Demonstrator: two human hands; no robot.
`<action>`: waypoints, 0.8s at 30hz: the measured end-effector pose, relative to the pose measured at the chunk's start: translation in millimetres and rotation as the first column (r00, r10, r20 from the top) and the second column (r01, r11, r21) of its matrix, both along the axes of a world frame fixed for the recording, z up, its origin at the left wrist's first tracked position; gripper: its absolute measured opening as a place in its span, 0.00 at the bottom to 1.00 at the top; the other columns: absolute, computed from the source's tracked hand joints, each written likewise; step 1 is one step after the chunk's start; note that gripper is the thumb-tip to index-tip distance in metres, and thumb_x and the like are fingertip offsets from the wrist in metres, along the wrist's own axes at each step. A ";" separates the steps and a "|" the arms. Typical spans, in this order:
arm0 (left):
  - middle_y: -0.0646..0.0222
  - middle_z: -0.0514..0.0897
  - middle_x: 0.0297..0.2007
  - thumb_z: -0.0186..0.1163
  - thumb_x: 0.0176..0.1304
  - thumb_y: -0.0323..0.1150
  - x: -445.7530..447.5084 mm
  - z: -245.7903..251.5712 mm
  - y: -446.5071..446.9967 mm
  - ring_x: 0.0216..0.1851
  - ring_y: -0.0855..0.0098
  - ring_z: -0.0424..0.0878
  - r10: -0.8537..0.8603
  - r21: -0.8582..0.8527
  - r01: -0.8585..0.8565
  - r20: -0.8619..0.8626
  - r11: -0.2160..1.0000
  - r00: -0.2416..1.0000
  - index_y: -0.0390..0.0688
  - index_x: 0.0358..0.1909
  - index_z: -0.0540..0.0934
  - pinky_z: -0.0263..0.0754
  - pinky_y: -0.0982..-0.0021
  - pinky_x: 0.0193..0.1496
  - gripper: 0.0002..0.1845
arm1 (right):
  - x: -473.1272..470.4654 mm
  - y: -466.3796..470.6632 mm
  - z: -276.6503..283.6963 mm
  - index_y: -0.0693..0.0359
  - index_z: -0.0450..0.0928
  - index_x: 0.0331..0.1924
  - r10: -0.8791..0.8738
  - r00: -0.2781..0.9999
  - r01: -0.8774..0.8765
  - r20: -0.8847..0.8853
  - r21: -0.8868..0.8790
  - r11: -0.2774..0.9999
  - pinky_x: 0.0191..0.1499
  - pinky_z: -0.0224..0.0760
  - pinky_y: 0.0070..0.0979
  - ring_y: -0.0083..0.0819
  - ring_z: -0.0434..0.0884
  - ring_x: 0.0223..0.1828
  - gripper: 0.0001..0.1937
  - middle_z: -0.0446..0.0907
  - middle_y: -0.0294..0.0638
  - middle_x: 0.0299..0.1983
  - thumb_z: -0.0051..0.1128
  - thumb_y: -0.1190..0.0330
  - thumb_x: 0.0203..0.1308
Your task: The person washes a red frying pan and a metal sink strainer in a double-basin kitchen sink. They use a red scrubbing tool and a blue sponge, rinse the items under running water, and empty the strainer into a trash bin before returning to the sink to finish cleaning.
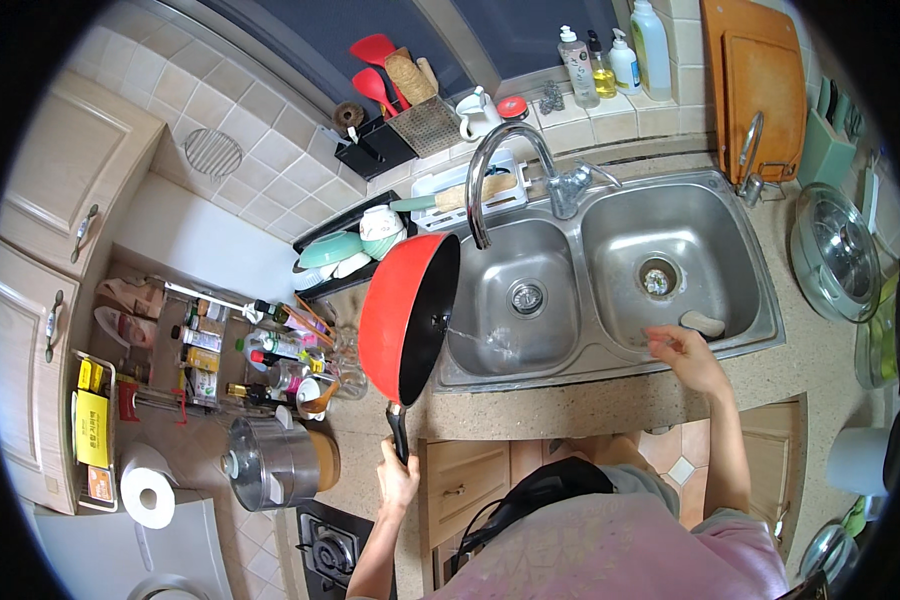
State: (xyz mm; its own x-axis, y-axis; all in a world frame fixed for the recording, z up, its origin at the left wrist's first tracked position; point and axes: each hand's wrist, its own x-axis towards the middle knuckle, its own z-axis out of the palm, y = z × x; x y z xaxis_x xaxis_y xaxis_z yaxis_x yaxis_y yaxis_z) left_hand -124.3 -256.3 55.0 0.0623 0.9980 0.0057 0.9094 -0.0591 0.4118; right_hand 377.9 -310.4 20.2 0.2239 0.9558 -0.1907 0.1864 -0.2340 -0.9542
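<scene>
My left hand grips the black handle of a red wok-style pan. The pan is tilted steeply onto its side at the left edge of the double sink, its dark inside facing the basins. A thin stream of water runs from its side into the left basin. Over the front rim of the right basin is my right hand, holding nothing visible, its fingers slightly bent and a little blurred. Just beyond it, a pale sponge or pad lies in the basin's front corner.
A curved chrome faucet arches over the left basin. Bowls on a dish rack stand behind the pan. Bottles crowd the counter left of it, near a steel pot and a gas burner. A lidded glass pot sits right of the sink.
</scene>
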 end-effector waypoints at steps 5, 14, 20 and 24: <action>0.55 0.78 0.19 0.57 0.61 0.30 4.8 -3.4 -4.1 0.17 0.58 0.79 -0.011 0.110 0.003 0.076 0.994 0.997 0.40 0.48 0.63 0.70 0.64 0.22 0.17 | -2.6 -0.9 12.3 0.67 0.75 0.54 -0.021 0.999 0.021 0.033 -0.007 1.000 0.39 0.72 0.23 0.23 0.76 0.34 0.19 0.81 0.45 0.44 0.55 0.66 0.62; 0.57 0.78 0.19 0.58 0.60 0.30 1.6 -1.0 -6.1 0.16 0.62 0.78 -0.022 0.145 0.004 0.123 0.989 0.992 0.40 0.49 0.63 0.70 0.67 0.22 0.18 | -3.6 -3.4 19.8 0.67 0.75 0.54 -0.025 0.999 0.026 0.034 -0.024 0.999 0.38 0.71 0.22 0.22 0.75 0.33 0.19 0.81 0.45 0.44 0.55 0.67 0.62; 0.58 0.78 0.19 0.58 0.60 0.30 -4.0 -3.1 -7.2 0.15 0.64 0.77 -0.030 0.174 0.010 0.116 0.985 0.993 0.40 0.50 0.63 0.69 0.67 0.21 0.19 | -5.2 -3.5 18.7 0.67 0.75 0.54 -0.025 0.999 0.026 0.042 -0.017 1.000 0.38 0.71 0.22 0.22 0.75 0.32 0.18 0.81 0.44 0.44 0.55 0.67 0.62; 0.59 0.78 0.19 0.58 0.60 0.30 -7.4 -2.9 -8.2 0.15 0.64 0.78 -0.031 0.176 0.013 0.099 0.984 0.995 0.41 0.50 0.63 0.69 0.67 0.21 0.19 | -7.1 -2.5 17.0 0.66 0.75 0.54 -0.018 0.999 0.019 0.040 -0.018 1.000 0.38 0.71 0.22 0.22 0.75 0.32 0.18 0.81 0.44 0.43 0.55 0.67 0.62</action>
